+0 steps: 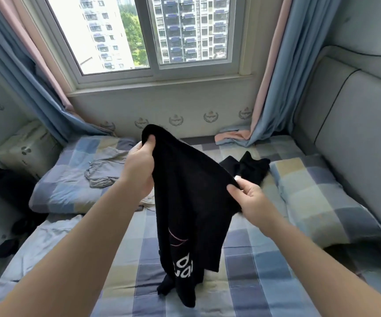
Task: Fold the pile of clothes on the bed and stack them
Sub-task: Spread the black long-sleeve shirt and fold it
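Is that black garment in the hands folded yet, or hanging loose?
Not folded. The black garment hangs loose from the left hand and right hand, which grip its upper edge; its lower end touches the bed.

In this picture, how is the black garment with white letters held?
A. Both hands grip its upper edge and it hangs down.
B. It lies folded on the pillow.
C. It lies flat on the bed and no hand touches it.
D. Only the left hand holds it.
A: the left hand and the right hand each grip the top of the black garment, which hangs down toward the bed.
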A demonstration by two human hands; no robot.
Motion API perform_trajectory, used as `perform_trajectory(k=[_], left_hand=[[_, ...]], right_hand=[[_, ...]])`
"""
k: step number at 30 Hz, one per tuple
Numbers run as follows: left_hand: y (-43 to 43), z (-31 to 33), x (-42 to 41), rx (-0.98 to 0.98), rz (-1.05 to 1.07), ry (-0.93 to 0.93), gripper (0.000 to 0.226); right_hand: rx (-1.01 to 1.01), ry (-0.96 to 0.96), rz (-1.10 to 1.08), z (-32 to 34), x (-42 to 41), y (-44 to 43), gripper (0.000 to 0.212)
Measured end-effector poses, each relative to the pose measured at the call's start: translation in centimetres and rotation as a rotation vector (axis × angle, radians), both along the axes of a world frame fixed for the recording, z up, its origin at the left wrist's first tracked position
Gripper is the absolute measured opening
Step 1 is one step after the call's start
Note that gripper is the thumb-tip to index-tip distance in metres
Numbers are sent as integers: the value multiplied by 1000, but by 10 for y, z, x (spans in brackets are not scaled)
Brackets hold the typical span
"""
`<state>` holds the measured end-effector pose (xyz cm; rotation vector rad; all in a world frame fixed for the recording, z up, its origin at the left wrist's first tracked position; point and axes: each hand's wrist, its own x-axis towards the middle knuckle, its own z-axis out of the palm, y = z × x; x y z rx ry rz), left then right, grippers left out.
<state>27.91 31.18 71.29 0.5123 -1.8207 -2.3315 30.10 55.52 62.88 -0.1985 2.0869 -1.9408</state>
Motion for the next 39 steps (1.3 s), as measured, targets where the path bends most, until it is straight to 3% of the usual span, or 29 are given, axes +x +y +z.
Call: perform_trajectory(k=[2, 4, 7, 8, 10, 12, 15, 20, 23, 25, 27, 29, 32, 34, 36, 39], left_hand=[[-3, -15, 1, -141, 16, -20, 18], [0, -29, 8, -425, -17, -8, 14], [14, -53, 24, -817, -336, 74, 81], [25, -58, 31, -835, -507, 84, 85], [49, -67, 45, -680, -755, 65, 53], [64, -71, 52, -612, -750, 78, 10], [66, -68, 52, -484, -595, 106, 26], [75, -46, 56, -266, -479, 115, 27], [73, -35, 48, -74, -347, 59, 28], [64, -39, 39, -13, -224, 16, 27], [58, -51, 33, -154, -131, -48, 22], [57, -64, 35, -367, -177, -74, 12], [61, -78, 53, -495, -516, -23, 65], [69, -89, 67, -516, -782, -24, 78], [80, -103, 78, -487, -912, -62, 59], [89, -114, 82, -535, -826, -43, 19]], right_hand=[[12, 66, -19, 12, -3, 8, 24], [-3, 115, -53, 28, -4, 10, 21], [82, 230, -11, 50, -4, 7, 20], [127, 273, 45, 57, -2, 5, 19], [222, 327, 113, 68, 2, 3, 17], [236, 335, 86, 76, 3, 9, 15], [211, 298, 66, 77, 2, 32, 6], [361, 29, 273, 21, 21, 47, 22], [345, -97, 194, -31, 41, 47, 10], [223, -131, 109, -43, 52, 47, 17], [162, -56, 48, -36, 54, 47, 20], [169, -8, 27, -20, 51, 44, 22], [166, 43, 47, 0, 51, 35, 26], [161, 96, 26, 10, 52, 31, 21], [168, 145, 12, 19, 50, 28, 12], [207, 187, -10, 34, 43, 34, 18]])
